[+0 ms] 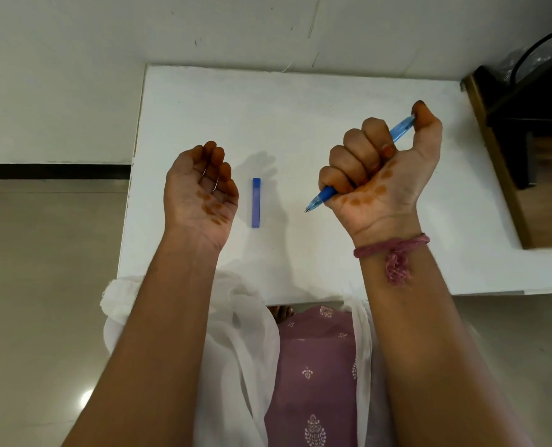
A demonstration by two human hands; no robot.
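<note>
A slim blue plastic pen (326, 193) was clenched in the fist of the right hand (377, 175); the left hand (200, 188) was held open, palm up and empty. The pen was judged light, stiff and slick, best gripped mid-barrel.

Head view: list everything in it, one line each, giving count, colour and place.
pen: one, blue, gripped in the right fist, tip pointing down and left
flat stick: one, blue, lying on the table between the hands
table: one, white, centre of the view
wooden furniture: one piece, brown and dark, right of the table
floor: beige tiles, left and right
wristband: one, pink thread, on the right wrist
garment: one, purple with a white pattern, bottom centre
scarf: one, sheer white, over the garment
left hand: one, palm up, fingers relaxed, holding nothing
right hand: one, fist around the pen
</note>
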